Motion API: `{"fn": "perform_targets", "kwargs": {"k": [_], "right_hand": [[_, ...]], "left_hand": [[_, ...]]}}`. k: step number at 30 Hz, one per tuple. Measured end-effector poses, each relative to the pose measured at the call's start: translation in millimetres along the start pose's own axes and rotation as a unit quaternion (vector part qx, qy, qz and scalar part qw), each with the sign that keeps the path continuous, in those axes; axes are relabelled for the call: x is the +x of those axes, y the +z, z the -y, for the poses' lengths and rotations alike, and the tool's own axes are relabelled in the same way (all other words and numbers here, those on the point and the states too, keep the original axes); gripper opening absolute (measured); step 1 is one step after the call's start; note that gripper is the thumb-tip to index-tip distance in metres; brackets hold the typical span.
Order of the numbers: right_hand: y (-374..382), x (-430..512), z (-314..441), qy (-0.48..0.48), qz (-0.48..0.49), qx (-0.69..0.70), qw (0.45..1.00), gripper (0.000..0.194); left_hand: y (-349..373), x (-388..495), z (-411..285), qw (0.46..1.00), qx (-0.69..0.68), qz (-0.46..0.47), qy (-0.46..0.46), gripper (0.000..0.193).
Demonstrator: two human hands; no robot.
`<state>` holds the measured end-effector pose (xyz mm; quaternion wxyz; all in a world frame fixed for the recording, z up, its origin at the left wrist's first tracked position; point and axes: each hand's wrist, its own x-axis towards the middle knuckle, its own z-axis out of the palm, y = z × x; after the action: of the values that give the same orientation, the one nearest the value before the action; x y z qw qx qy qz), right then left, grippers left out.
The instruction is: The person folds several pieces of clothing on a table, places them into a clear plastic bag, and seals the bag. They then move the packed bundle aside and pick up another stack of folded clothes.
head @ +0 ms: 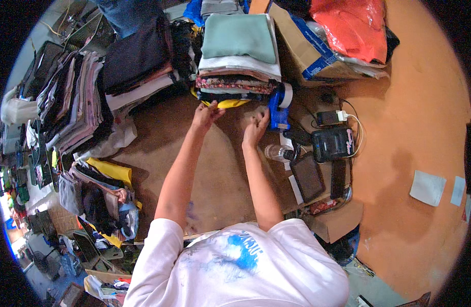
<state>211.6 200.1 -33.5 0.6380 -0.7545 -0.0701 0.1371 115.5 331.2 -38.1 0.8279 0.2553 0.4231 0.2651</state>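
Observation:
A stack of folded garments [239, 42], pale green on top, stands at the far side of the brown table [216, 172]. Under its near edge lies a yellow plastic piece [232, 103]. My left hand [208, 115] has its fingertips at this yellow edge; whether they grip it is not clear. To the right, my right hand [256, 128] is partly blurred, with its fingers bent beside a blue tape dispenser [278, 109]. Whether that hand touches the dispenser or holds anything cannot be told. The stack hides whatever is behind its lower layers.
Piles of folded clothes [78, 103] and more garments [101, 195] line the left side. At right are a clear bottle [276, 152], a dark tablet-like device [307, 176], a black label printer-like device [332, 144] and cables. A cardboard box [297, 42] stands behind them.

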Motion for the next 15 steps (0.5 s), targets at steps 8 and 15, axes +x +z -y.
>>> {"fn": "perform_targets", "kwargs": {"k": [8,15], "right_hand": [[-2,4,19,0.178,-0.019,0.374,0.910,0.047],[-46,-83,10,0.303,0.019,0.359,0.883,0.047]], "left_hand": [[-17,-69,20,1.000,-0.015,-0.017,-0.013,0.022],[-68,-142,27,0.996,0.060,-0.052,-0.046,0.022]]}}
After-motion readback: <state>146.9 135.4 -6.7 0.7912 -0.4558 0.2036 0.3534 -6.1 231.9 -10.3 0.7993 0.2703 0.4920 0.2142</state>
